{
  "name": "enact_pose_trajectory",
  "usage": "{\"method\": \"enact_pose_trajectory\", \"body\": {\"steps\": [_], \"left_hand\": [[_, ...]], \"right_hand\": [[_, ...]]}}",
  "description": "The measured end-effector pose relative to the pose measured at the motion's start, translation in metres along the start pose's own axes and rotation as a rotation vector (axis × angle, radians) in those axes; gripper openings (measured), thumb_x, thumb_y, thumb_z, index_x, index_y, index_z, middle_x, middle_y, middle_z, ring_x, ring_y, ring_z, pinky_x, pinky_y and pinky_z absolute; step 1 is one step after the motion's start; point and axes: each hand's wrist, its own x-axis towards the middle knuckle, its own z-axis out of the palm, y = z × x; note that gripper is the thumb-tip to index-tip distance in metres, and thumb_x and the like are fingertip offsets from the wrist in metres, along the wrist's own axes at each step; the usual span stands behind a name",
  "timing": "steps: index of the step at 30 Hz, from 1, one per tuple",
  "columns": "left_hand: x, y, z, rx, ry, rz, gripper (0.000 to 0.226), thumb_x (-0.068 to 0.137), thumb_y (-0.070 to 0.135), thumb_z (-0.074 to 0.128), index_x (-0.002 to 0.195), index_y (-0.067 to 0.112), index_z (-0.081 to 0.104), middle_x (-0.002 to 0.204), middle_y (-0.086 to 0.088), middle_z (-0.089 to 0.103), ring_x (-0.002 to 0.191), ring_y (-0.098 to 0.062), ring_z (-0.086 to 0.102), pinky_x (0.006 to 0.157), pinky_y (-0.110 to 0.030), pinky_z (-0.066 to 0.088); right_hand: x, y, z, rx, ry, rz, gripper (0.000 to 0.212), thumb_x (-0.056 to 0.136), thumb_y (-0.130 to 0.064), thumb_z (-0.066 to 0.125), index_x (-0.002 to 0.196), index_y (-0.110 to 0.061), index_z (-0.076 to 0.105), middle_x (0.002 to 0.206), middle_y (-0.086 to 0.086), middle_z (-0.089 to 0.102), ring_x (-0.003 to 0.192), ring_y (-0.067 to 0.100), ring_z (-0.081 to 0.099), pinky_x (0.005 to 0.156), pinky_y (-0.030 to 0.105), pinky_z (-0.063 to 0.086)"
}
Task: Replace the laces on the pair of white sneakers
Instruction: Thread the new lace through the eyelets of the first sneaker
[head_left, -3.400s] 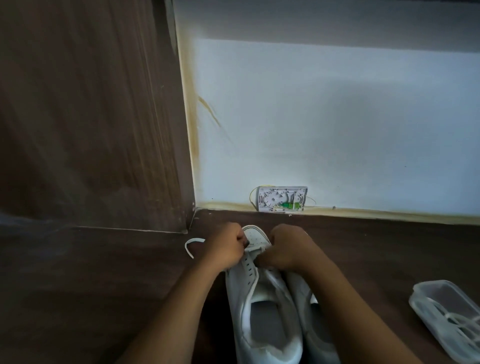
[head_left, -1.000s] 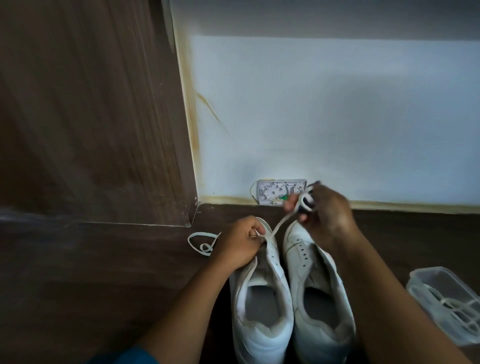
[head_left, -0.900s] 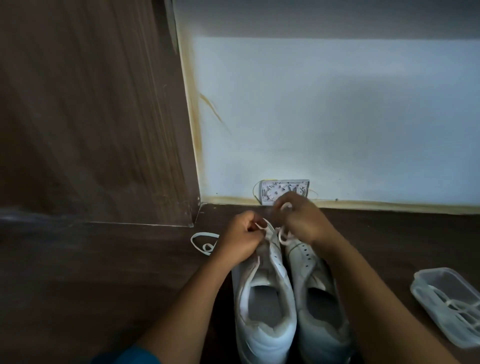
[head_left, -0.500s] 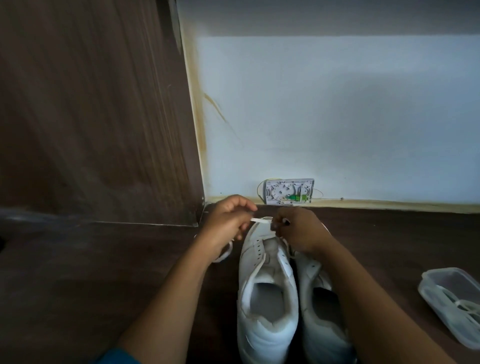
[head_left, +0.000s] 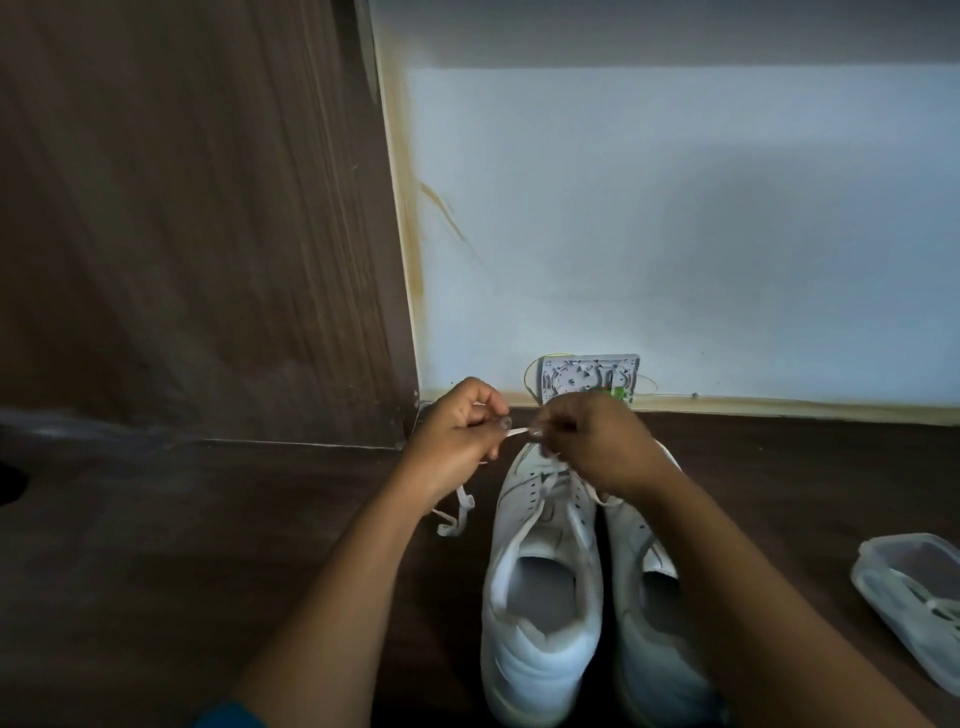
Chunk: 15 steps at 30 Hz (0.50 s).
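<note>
1. While the two white sneakers stand side by side on the dark wooden floor (head_left: 156, 571), toes toward the far wall (head_left: 675, 208), both hands meet just above the toe end of the left sneaker (head_left: 540, 597).
2. The left hand (head_left: 457, 436) has its fingers curled, and thumb and forefinger pinch the white lace (head_left: 517, 431). A short stretch of the lace runs level from there to the other hand.
3. The right hand (head_left: 592, 441) is curled as well and grips the far end of that stretch. Its fingertips are blurred, so which fingers hold the lace cannot be told.
4. From the right hand the lace drops toward the front eyelets of the left sneaker. A loose tail (head_left: 457, 514) hangs below the left hand and curls onto the floor just left of that sneaker.
5. The right sneaker (head_left: 649, 623) touches the left one along its side, and the right forearm crosses over it and hides part of it. Both heels point near.
6. At the right edge, well apart from the sneakers, lies a clear plastic container (head_left: 909, 587) with another white lace (head_left: 930, 605) inside.
7. A small white wall box (head_left: 589, 374) sits at the foot of the wall, just beyond the hands. A brown wooden panel (head_left: 182, 208) fills the far left, and a blue sleeve (head_left: 228, 717) shows at the near edge.
</note>
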Motion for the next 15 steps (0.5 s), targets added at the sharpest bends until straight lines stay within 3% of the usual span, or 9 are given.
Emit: {"method": "enact_pose_trajectory", "body": {"steps": [3, 5, 7, 9, 10, 12, 13, 15], "left_hand": [[-0.003, -0.010, -0.017, 0.047, 0.024, -0.043, 0.020, 0.092, 0.001, 0.050, 0.081, 0.017, 0.054, 0.058, 0.003, 0.049, 0.043, 0.001, 0.041, 0.040, -0.010, 0.031], [-0.005, -0.012, -0.024, 0.045, 0.061, -0.044, 0.019, 0.093, 0.001, 0.049, 0.082, 0.015, 0.054, 0.058, 0.001, 0.047, 0.038, 0.003, 0.040, 0.039, -0.007, 0.029], [-0.005, -0.007, -0.021, 0.021, 0.030, -0.009, 0.019, 0.093, -0.001, 0.048, 0.083, 0.015, 0.052, 0.059, -0.002, 0.048, 0.040, 0.004, 0.041, 0.040, -0.007, 0.029], [-0.004, 0.003, -0.007, -0.016, -0.059, 0.037, 0.020, 0.092, -0.003, 0.048, 0.084, 0.014, 0.050, 0.058, -0.002, 0.051, 0.040, 0.003, 0.042, 0.040, -0.010, 0.030], [-0.003, 0.008, 0.002, -0.031, -0.090, 0.055, 0.021, 0.092, -0.005, 0.048, 0.084, 0.015, 0.049, 0.056, 0.001, 0.053, 0.039, 0.003, 0.041, 0.040, -0.011, 0.030], [0.000, 0.013, 0.013, -0.065, -0.078, 0.064, 0.024, 0.092, -0.008, 0.046, 0.083, 0.014, 0.047, 0.051, 0.006, 0.053, 0.036, 0.002, 0.039, 0.039, -0.013, 0.030], [0.002, 0.013, 0.012, -0.070, -0.054, 0.061, 0.024, 0.092, -0.007, 0.046, 0.082, 0.015, 0.047, 0.050, 0.006, 0.052, 0.035, 0.000, 0.038, 0.039, -0.015, 0.030], [0.003, 0.005, 0.002, -0.019, -0.030, 0.044, 0.021, 0.093, -0.001, 0.049, 0.082, 0.017, 0.051, 0.049, 0.006, 0.052, 0.037, -0.004, 0.036, 0.039, -0.018, 0.029]], "right_hand": [[0.001, 0.017, -0.036, -0.205, 0.359, 0.248, 0.017, 0.081, -0.001, 0.057, 0.087, -0.008, 0.071, 0.080, 0.005, 0.067, 0.071, 0.016, 0.060, 0.059, 0.019, 0.037], [-0.008, 0.031, -0.059, -0.398, 0.481, 0.471, 0.020, 0.080, -0.005, 0.056, 0.094, -0.006, 0.069, 0.096, 0.014, 0.069, 0.086, 0.030, 0.060, 0.068, 0.025, 0.039], [-0.014, 0.033, -0.059, -0.521, 0.390, 0.468, 0.032, 0.077, -0.010, 0.061, 0.109, -0.011, 0.065, 0.113, 0.014, 0.064, 0.099, 0.032, 0.058, 0.079, 0.031, 0.043], [-0.010, 0.021, -0.040, -0.338, 0.181, 0.228, 0.048, 0.078, -0.019, 0.068, 0.125, -0.017, 0.057, 0.129, 0.006, 0.057, 0.115, 0.026, 0.055, 0.097, 0.032, 0.041], [-0.007, 0.012, -0.028, -0.143, 0.024, 0.111, 0.045, 0.080, -0.023, 0.068, 0.124, -0.019, 0.058, 0.127, 0.003, 0.060, 0.114, 0.023, 0.058, 0.100, 0.034, 0.043], [-0.004, -0.005, -0.004, 0.140, -0.132, -0.033, 0.021, 0.085, -0.021, 0.064, 0.105, -0.015, 0.066, 0.096, 0.000, 0.071, 0.087, 0.016, 0.067, 0.084, 0.040, 0.054], [-0.002, -0.004, 0.000, 0.190, -0.113, -0.031, 0.008, 0.087, -0.016, 0.063, 0.093, -0.014, 0.068, 0.080, -0.002, 0.069, 0.071, 0.009, 0.065, 0.071, 0.034, 0.054], [0.002, 0.004, -0.010, 0.095, 0.043, 0.016, 0.013, 0.086, -0.010, 0.063, 0.078, -0.017, 0.070, 0.066, -0.005, 0.063, 0.057, -0.002, 0.054, 0.059, 0.022, 0.043]]}}
